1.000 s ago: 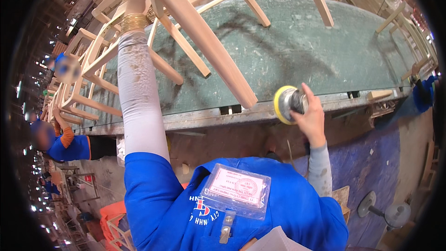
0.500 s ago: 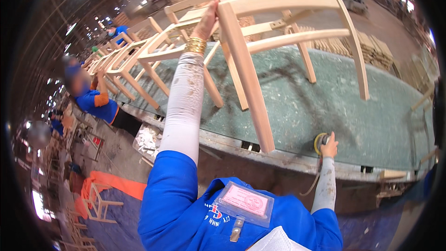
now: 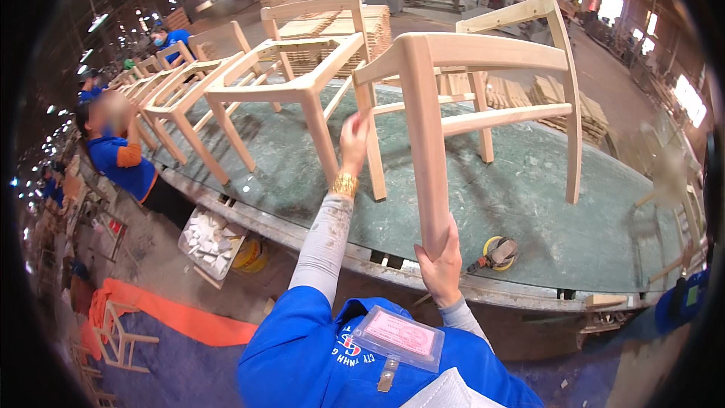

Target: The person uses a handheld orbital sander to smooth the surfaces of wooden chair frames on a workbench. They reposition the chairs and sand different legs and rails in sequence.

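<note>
A pale bare-wood chair frame [image 3: 491, 53], with no seat panel, stands tilted on a green-topped workbench [image 3: 529, 181]. Low on its nearest leg, my right hand [image 3: 440, 268] is wrapped around the wood near the end. My left hand [image 3: 353, 143], gold bangles at its wrist, is raised beside another leg of the same chair. Its fingers look loosely apart, and whether they touch that leg I cannot tell. Just right of my right hand, a round handheld sander [image 3: 500, 254] with a yellow rim lies on the bench near the front edge.
More chair frames [image 3: 302, 91] stand in a row along the bench to the left, where a person in blue [image 3: 124, 162] works. A bin of white pieces [image 3: 211, 242] sits below the bench edge. Stacked wood [image 3: 566, 106] is behind the bench. Another chair frame [image 3: 121, 340] stands lower left.
My right hand has let go of the sander and taken hold of the near chair leg. My left hand has left the chair's upper corner and come down. The chair sits lower.
</note>
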`<state>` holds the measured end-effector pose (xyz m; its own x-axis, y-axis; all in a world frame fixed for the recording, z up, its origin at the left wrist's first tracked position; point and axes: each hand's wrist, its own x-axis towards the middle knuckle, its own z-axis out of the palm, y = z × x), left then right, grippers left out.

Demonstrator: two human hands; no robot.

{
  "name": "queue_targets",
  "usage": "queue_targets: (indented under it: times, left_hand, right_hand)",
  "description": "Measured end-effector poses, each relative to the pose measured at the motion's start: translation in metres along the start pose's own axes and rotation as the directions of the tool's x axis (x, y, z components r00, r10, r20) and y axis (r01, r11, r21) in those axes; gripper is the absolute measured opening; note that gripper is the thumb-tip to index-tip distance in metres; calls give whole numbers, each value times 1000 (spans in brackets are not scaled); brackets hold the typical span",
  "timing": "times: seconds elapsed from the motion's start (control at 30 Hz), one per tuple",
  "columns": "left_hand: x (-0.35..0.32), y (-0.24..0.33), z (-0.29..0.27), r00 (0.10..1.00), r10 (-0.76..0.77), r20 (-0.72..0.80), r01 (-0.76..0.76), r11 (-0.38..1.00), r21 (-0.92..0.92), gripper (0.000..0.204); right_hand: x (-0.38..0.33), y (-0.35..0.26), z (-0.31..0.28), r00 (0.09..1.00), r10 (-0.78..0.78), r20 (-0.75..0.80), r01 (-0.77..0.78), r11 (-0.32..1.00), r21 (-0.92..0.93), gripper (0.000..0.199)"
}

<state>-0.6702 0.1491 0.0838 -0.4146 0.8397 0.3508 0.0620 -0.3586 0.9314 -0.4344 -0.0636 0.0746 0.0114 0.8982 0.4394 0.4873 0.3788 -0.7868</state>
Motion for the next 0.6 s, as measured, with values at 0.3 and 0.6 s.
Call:
queue_targets:
  times: [0.3,0.6]
  left_hand:
    - [30,-144,-15,903,-344,257,369,928,-55,82]
    - [-18,-87,34,915,-354,194,400,856,-328,21]
  right_hand:
    - [-21,9,-25,944,119,-306,-162,979,-120,58]
    - [34,43,-159,870,-125,-476,-79,919,-387,56]
